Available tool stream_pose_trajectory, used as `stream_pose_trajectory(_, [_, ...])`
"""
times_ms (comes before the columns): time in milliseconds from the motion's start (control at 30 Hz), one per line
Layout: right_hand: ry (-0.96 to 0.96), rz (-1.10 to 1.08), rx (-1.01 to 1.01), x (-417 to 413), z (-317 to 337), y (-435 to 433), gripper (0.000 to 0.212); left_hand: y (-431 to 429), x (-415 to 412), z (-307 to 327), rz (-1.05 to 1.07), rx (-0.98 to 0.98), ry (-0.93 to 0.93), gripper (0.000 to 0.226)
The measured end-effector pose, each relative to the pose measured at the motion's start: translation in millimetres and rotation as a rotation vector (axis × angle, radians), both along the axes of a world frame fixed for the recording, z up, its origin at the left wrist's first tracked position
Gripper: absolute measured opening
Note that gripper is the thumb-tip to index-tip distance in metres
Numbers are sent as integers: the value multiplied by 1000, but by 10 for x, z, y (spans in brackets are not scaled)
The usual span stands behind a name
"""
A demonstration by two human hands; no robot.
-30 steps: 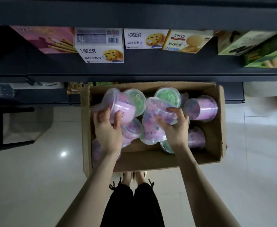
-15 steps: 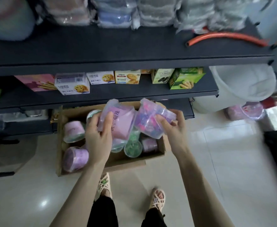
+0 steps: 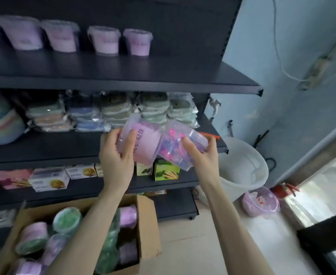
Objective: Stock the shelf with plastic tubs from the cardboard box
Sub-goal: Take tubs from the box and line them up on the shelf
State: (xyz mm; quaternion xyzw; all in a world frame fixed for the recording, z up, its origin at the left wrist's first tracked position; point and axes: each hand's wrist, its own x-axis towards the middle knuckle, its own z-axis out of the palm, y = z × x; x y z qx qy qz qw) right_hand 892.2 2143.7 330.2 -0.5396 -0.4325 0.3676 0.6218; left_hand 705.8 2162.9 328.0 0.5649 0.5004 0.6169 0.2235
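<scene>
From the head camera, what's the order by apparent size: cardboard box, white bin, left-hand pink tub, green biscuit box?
Largest first:
cardboard box
white bin
pink tub
green biscuit box
The tub is nearer the camera, so its place is unsure.

The top shelf (image 3: 173, 68) offers open room at front and right, upper centre; shelved tubs (image 3: 103, 41) line its back left.

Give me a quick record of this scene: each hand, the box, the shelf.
left hand: holds a pink tub, tilted
right hand: holds a clear tub of coloured bits
cardboard box: on the floor, more tubs inside
top shelf: row of pink tubs standing at the back, space to their right
</scene>
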Motion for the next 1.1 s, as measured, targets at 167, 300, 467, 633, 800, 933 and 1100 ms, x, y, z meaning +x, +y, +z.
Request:
stream_pose_trajectory(167, [-139, -78, 157, 486, 717, 637, 64, 598, 431, 637, -14, 164, 23, 26])
stream_pose_trajectory(300, [-256, -152, 281, 807, 1111, 1219, 61, 1200, 711, 1046, 54, 327, 66, 30])
stream_pose_trajectory(467, [-432, -184, 267, 1126, 1282, 2043, 60, 2070, 1017, 1313, -15, 343, 257, 23])
stream_pose_trajectory(633, [-610, -214, 204, 1337, 1223, 2805, 58, 2869, 1209, 1297, 11, 313, 488, 24])
stream_pose_trajectory(800, [-774, -149, 97, 1489, 1192, 3528, 52, 3492, 1327, 1297, -23, 322, 611, 25])
stream_pose_trajectory(933, [-991, -33, -8, 1592, 1193, 3946, 64, 3906, 1350, 1212, -52, 216, 689, 25])
stream_pose_trajectory(1100, [-1120, 61, -20, 1814, 1294, 4282, 84, 4230, 1398, 1193, -1, 144, 800, 39])
